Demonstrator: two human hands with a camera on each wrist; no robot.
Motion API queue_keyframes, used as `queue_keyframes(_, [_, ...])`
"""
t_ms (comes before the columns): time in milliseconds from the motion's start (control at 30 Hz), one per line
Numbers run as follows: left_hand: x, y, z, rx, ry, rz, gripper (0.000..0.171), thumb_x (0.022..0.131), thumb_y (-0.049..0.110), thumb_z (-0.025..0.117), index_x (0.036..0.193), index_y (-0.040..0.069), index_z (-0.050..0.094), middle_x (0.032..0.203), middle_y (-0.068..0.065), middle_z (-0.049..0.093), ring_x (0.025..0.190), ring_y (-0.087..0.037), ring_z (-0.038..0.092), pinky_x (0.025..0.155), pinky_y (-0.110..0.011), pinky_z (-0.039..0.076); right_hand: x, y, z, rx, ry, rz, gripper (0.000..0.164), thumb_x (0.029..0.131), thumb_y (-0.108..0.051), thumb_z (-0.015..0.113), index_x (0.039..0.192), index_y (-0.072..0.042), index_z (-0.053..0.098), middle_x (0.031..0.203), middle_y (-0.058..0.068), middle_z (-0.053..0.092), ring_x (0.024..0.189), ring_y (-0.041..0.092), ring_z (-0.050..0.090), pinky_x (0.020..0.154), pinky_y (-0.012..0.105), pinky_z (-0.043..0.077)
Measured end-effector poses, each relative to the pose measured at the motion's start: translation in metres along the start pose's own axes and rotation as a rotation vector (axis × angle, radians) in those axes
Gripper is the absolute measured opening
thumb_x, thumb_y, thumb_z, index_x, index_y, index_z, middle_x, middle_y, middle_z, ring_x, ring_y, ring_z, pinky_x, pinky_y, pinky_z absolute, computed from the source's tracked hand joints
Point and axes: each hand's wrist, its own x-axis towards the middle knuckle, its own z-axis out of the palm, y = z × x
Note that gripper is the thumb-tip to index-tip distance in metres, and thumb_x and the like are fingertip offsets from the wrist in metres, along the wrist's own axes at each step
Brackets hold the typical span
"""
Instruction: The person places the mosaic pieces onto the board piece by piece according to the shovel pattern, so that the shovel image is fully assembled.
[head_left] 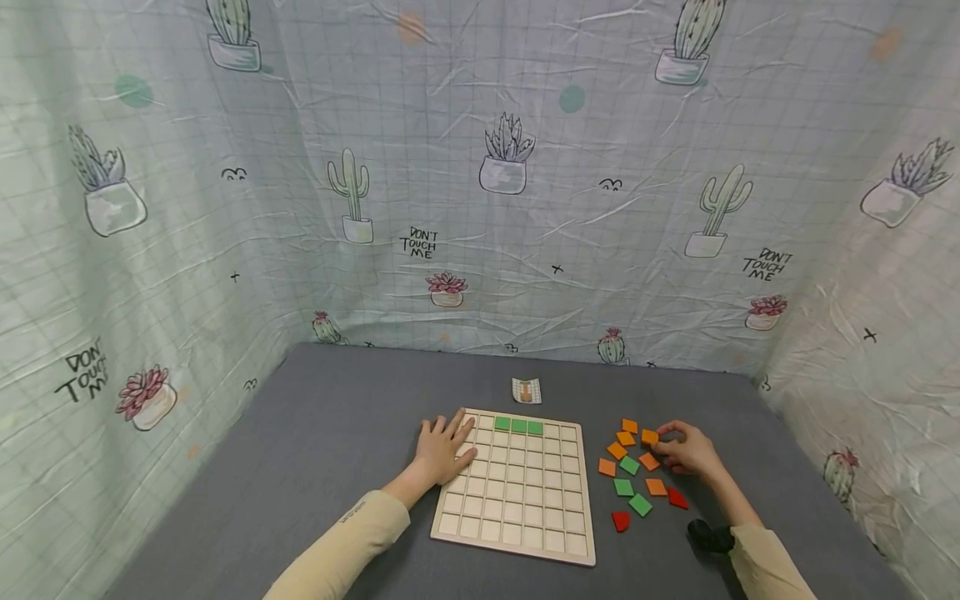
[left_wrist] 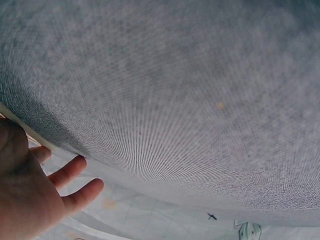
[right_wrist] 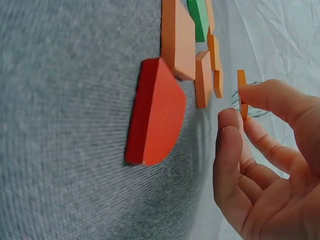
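A light wooden grid board (head_left: 513, 490) lies on the table, with three green square tiles (head_left: 519, 426) side by side in its far row. My left hand (head_left: 438, 454) rests on the board's left edge near the far corner, fingers spread. In the left wrist view, part of that hand (left_wrist: 32, 187) shows with its fingers extended. Right of the board, my right hand (head_left: 692, 454) pinches an orange square tile (head_left: 649, 437) between thumb and fingers. The right wrist view shows this tile (right_wrist: 241, 77) edge-on, raised off the table.
Loose orange tiles (head_left: 607, 467), green tiles (head_left: 623, 487) and two red rounded pieces (head_left: 620, 522) lie between the board and my right hand. A small printed card (head_left: 527, 391) is beyond the board. A cactus-print curtain (head_left: 450, 200) encloses the grey table (head_left: 345, 417).
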Motion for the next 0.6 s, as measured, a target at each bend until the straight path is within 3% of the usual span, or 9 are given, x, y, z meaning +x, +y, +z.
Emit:
queue_keyframes(400, [0.001,0.001,-0.003,0.005,-0.012,-0.003,0.056,0.091,0.052,0.035,0.138,0.021,0.036,0.143,-0.004,0.034,0.116,-0.029,0.042,0.088,-0.052,0.033,-0.009,-0.008,0.009,0.003,-0.025,-0.110,0.038,0.081,-0.020,0.065,0.108,0.002,0.051,0.074,0.008,0.068,0.064,0.018,0.065,0.054,0.032,0.049])
queue_keyframes(533, [0.004,0.000,0.009,0.005,-0.014,-0.008,0.058,0.092,0.055,0.028,0.141,0.024,0.028,0.147,-0.002,0.026,0.118,-0.030,0.040,0.088,-0.054,0.031,-0.012,-0.012,0.015,-0.005,-0.030,-0.130,0.039,0.080,-0.022,0.066,0.107,0.002,0.052,0.075,0.010,0.068,0.062,0.017,0.063,0.053,0.032,0.049])
queue_keyframes(600, [0.007,-0.003,0.021,0.021,0.032,0.001,0.059,0.093,0.056,0.017,0.144,0.026,0.019,0.150,-0.002,0.019,0.117,-0.029,0.039,0.087,-0.055,0.030,-0.014,-0.015,0.017,-0.001,-0.039,-0.144,0.039,0.080,-0.022,0.066,0.107,0.003,0.052,0.075,0.011,0.067,0.060,0.017,0.061,0.053,0.032,0.049])
